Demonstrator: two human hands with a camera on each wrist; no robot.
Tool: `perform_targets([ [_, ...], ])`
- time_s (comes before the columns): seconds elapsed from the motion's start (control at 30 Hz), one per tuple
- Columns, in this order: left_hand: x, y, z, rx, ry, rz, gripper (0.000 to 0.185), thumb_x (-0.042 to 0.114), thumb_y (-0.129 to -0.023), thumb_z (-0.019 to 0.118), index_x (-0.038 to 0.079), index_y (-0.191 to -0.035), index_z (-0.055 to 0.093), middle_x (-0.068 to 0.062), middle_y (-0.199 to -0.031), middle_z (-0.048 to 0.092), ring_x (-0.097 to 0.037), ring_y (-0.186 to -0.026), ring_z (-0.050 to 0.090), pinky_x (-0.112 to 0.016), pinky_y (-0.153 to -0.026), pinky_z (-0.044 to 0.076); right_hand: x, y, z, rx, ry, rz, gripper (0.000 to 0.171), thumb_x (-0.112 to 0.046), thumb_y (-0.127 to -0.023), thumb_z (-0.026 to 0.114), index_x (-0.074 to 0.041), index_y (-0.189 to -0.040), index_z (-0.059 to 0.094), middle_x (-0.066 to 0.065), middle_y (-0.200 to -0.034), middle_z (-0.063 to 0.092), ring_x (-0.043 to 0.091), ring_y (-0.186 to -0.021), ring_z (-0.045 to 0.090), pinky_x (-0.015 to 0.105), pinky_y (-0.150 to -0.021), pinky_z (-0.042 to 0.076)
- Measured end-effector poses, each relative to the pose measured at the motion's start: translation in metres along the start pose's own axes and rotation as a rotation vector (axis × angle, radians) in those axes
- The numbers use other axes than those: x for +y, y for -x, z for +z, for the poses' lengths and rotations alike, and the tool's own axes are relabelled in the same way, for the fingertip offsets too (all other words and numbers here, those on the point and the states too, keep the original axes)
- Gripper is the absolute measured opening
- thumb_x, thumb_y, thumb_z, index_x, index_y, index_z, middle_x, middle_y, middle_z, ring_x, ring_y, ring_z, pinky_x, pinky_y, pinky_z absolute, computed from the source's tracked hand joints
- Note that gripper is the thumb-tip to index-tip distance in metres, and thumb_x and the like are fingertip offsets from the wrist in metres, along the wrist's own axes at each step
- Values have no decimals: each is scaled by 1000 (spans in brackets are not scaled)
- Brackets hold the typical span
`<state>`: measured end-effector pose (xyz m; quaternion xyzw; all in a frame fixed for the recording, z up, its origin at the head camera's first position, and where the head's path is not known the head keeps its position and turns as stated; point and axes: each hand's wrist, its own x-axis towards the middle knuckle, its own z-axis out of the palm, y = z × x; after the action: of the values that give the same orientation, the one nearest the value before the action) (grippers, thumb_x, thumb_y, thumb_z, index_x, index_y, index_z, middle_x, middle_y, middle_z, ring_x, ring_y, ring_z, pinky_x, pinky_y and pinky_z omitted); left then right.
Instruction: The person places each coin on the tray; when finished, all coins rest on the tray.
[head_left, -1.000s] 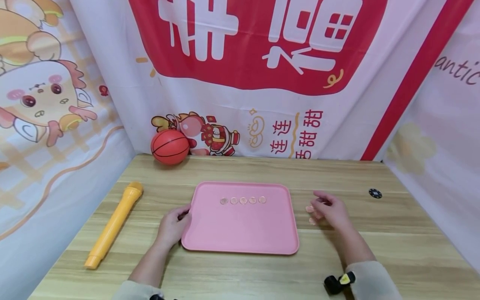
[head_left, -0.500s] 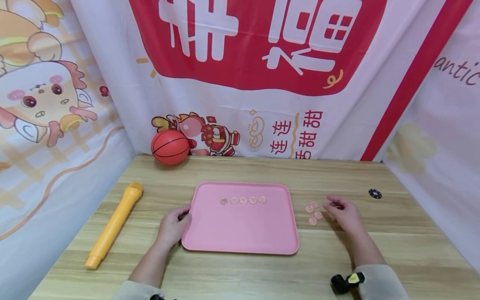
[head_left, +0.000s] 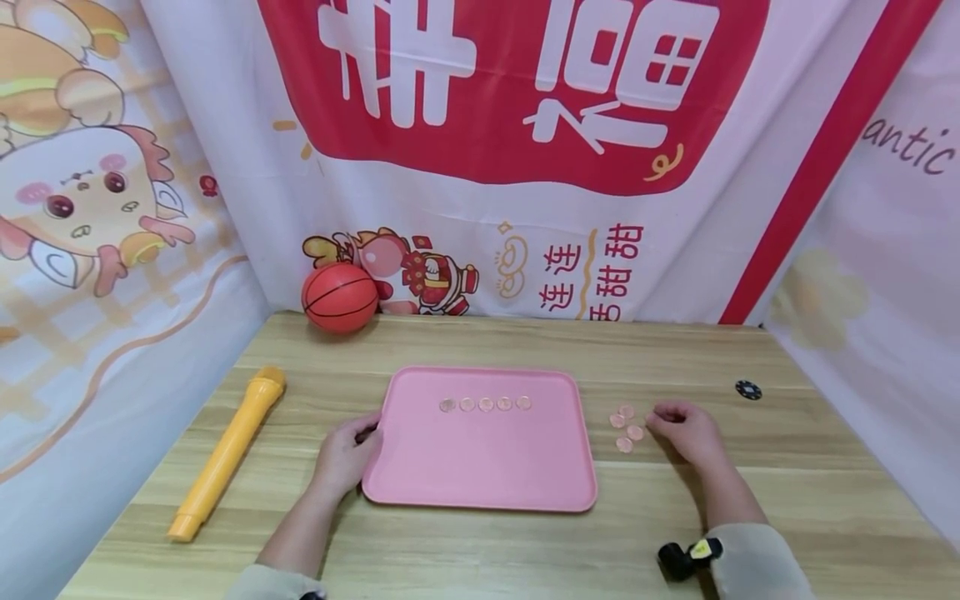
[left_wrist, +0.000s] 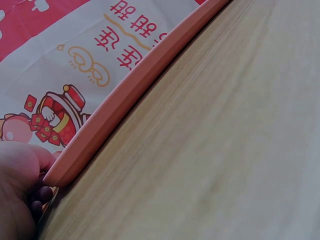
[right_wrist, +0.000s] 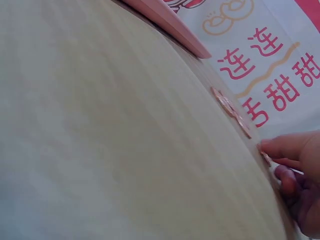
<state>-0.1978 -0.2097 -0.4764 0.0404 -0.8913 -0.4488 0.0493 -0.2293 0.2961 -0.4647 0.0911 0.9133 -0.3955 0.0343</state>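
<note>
Left grip [head_left: 347,454] clasped on pink tray [head_left: 480,467] edge; right grip [head_left: 684,429] curled just beside loose discs [head_left: 635,432] on the surface, pinching one or not impossible to tell. Best to hold the tray steady and lift a single disc by its rim.

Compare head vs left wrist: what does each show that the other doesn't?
Head only: right hand beside four loose discs on the table, five discs in a row on the tray, the yellow toy microphone, the basketball, a black chip.
Left wrist only: the tray rim's underside, close up and edge-on.
Both: left hand at the pink tray edge, the wooden table, the printed backdrop.
</note>
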Motion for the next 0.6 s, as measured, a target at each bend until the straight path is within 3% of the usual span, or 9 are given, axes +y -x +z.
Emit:
perform_targets([
  [0.23,-1,0,0,-6,2,-3,38,16,-96,57,1,-131,61,-23,-128,62,-33,-116,59,-47,-100,45,-3,-2,-2,-16,65,-3,49,-32,-93,64,6,-123,59,27,-119,61,38,-108,56,53,-97,41],
  [0.6,-1,0,1,-12,12,-11,38,16,-96,57,1,-131,61,-23,-128,62,-32,-115,59,-45,-99,47,-1,-4,2,35,69,-42,40,-22,-89,70,6,-116,61,22,-106,64,31,-98,58,47,-89,45],
])
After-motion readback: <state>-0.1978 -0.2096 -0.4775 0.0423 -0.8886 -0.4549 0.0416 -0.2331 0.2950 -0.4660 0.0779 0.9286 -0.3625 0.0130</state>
